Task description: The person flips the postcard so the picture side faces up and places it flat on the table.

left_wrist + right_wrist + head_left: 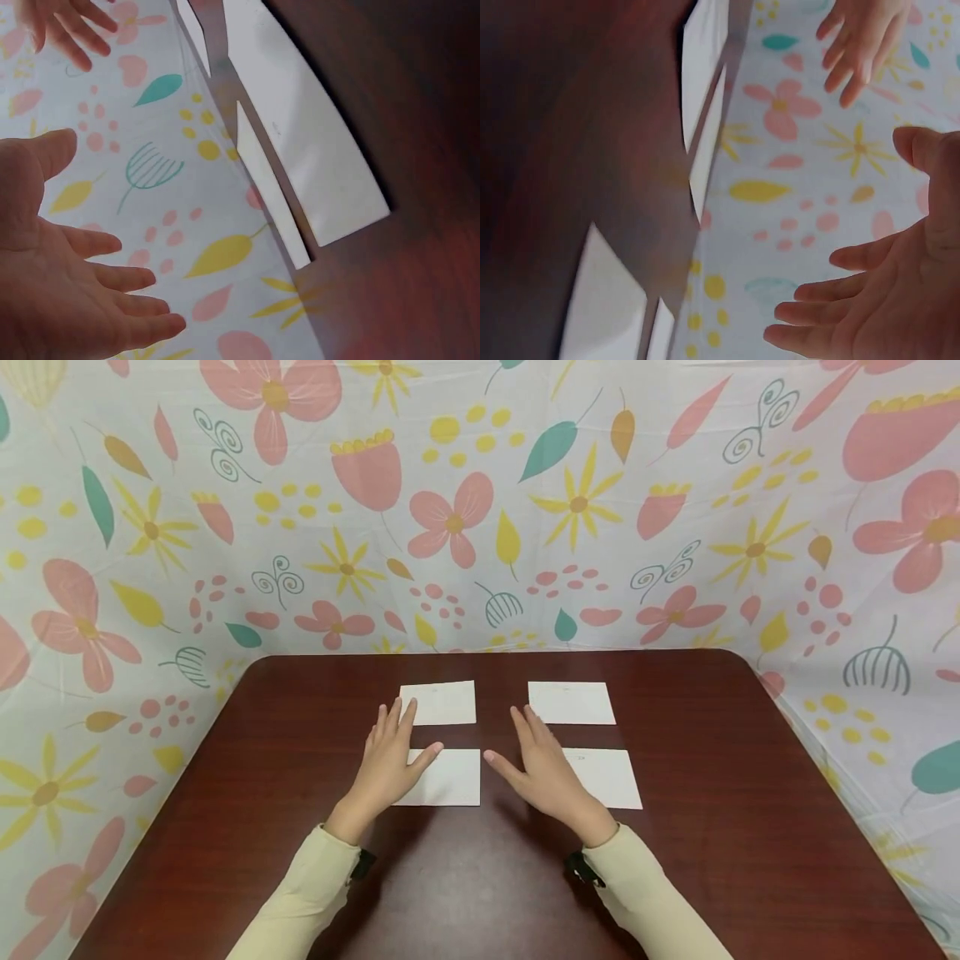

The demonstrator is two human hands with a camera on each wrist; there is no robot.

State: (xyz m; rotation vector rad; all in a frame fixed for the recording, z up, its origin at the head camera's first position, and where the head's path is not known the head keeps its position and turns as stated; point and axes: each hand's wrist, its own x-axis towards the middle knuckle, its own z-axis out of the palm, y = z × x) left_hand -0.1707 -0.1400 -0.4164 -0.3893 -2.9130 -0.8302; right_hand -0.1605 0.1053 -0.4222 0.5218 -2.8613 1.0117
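Four white cards would exceed my count, so several white rectangular cards lie flat in two rows. My left hand (pixel 386 767), fingers extended and thumb out to the side, hovers over the near left card (pixel 450 781); its fingertips overlap the far left card (pixel 442 703) in the head view. My right hand (pixel 547 772) is held likewise, partly covering the near right card (pixel 609 779), its fingertips close to the far right card (pixel 572 703). Both wrist views show the hands raised above the table with nothing in them. Small faint marks show near the cards' top edges.
The dark reddish-brown table (pixel 247 827) has rounded far corners. Behind it and along both sides hangs a white cloth (pixel 457 435) printed with flowers and leaves. Each wrist wears a dark band below a cream sleeve (pixel 300 889).
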